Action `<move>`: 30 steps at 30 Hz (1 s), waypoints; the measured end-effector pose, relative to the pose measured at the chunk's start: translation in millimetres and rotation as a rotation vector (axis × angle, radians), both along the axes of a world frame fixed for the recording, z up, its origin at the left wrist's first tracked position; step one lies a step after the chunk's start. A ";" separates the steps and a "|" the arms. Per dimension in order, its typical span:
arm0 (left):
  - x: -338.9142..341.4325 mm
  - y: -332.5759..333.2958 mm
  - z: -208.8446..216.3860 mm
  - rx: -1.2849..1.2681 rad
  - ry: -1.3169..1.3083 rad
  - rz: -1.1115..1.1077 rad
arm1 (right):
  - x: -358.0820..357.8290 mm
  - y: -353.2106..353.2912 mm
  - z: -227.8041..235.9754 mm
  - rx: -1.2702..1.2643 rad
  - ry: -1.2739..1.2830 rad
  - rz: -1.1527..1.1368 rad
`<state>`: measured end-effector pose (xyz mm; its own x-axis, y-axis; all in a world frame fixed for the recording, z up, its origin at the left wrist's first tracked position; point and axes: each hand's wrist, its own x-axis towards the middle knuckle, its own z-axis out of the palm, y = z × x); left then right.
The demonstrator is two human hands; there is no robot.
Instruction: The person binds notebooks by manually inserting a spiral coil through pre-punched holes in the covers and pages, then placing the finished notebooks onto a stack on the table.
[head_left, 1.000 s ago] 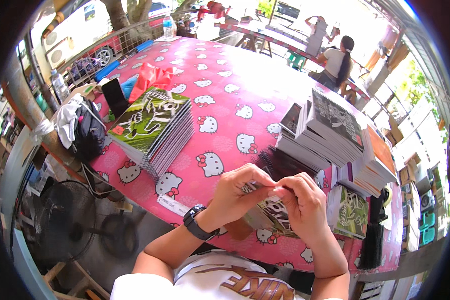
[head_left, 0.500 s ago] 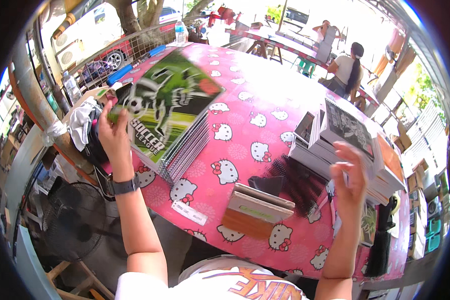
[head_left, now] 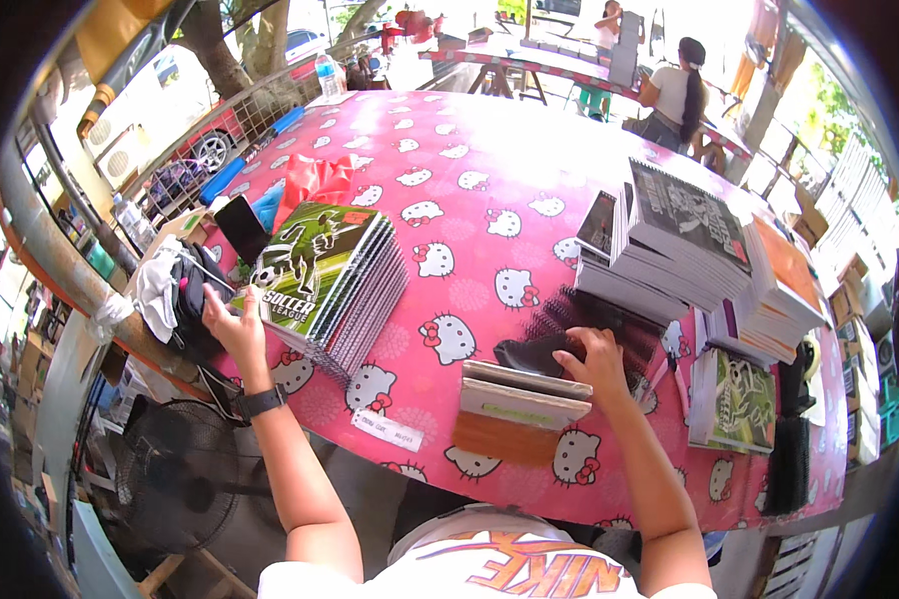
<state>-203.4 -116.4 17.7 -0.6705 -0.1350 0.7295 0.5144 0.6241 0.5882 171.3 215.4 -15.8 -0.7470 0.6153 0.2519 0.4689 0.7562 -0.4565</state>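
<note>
My left hand [head_left: 238, 327] is open with its fingers spread, at the near-left side of a stack of spiral notebooks [head_left: 355, 280]. The top notebook's green soccer cover [head_left: 315, 262] lies face up on the stack. My right hand [head_left: 599, 361] reaches over a black cloth [head_left: 535, 355], thumb and fingers apart around its right end; I see no firm grip. Just in front of the cloth stands a wooden block holder [head_left: 524, 399] with upright boards. Black spiral binding coils [head_left: 619, 329] lie behind the right hand.
Stacks of bound pages [head_left: 659, 270] with a dark-covered notebook [head_left: 684, 215] on top fill the right side. Near them lie a green notebook [head_left: 739, 399] and pink-handled pliers [head_left: 681, 384]. A phone [head_left: 240, 228] and black bag [head_left: 195, 299] sit left; a fan [head_left: 180, 464] stands below.
The green-covered notebook, tilted and raised before, now lies flat on the stack. My left hand has drawn slightly down; my right hand has lowered and moved left to the black cloth.
</note>
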 end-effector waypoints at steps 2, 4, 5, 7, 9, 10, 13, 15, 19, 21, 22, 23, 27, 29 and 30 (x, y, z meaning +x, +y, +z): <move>34.3 30.8 23.7 -0.152 0.187 0.131 | 5.3 4.7 1.5 0.030 0.030 -0.046; 87.1 57.0 65.3 -0.367 0.219 -0.397 | 18.7 0.8 16.8 0.058 0.041 -0.079; 107.4 68.2 72.2 -0.466 0.157 -0.502 | 27.6 -0.3 24.3 0.052 0.146 -0.061; 121.4 75.2 65.9 -0.544 -0.083 -0.728 | 49.0 -6.5 44.2 0.087 0.263 -0.065; 114.3 67.9 53.0 -0.525 -0.019 -0.672 | 80.3 -3.4 61.6 0.115 0.258 -0.223; 114.5 63.7 55.5 -0.520 -0.029 -0.667 | 100.9 2.0 68.8 0.144 0.227 -0.343; 118.3 67.5 55.7 -0.544 -0.043 -0.658 | 170.5 32.4 63.3 0.534 -0.007 -0.768; 133.0 80.9 63.8 -0.532 0.034 -0.671 | 190.8 31.1 49.2 0.434 -0.277 -0.831; 193.6 106.8 66.6 -0.312 0.199 -0.860 | 201.2 16.1 35.2 0.360 -0.430 -0.793; 222.8 115.4 61.5 -0.218 0.109 -1.193 | 200.3 1.0 47.1 0.303 -0.346 -0.722; 239.4 121.1 58.1 -0.246 0.084 -1.365 | 194.9 -11.1 60.7 0.284 -0.191 -0.660; 263.0 126.2 57.2 -0.033 -0.398 -1.672 | 185.9 -20.6 70.1 0.258 -0.038 -0.586; 309.9 148.7 45.4 0.097 -0.938 -2.000 | 156.4 -23.3 70.5 0.262 0.067 -0.648; 315.9 157.5 49.2 0.056 -0.884 -2.051 | 178.5 -6.4 47.0 0.274 0.009 -0.760; 315.1 159.2 49.8 0.052 -0.859 -2.071 | 190.6 3.0 43.4 0.284 -0.049 -0.841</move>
<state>111.7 42.8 67.5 0.0776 0.9514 0.2979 -0.0742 -0.2924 0.9534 361.8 218.5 27.6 -0.0900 0.8842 0.4584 0.9342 0.2344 -0.2688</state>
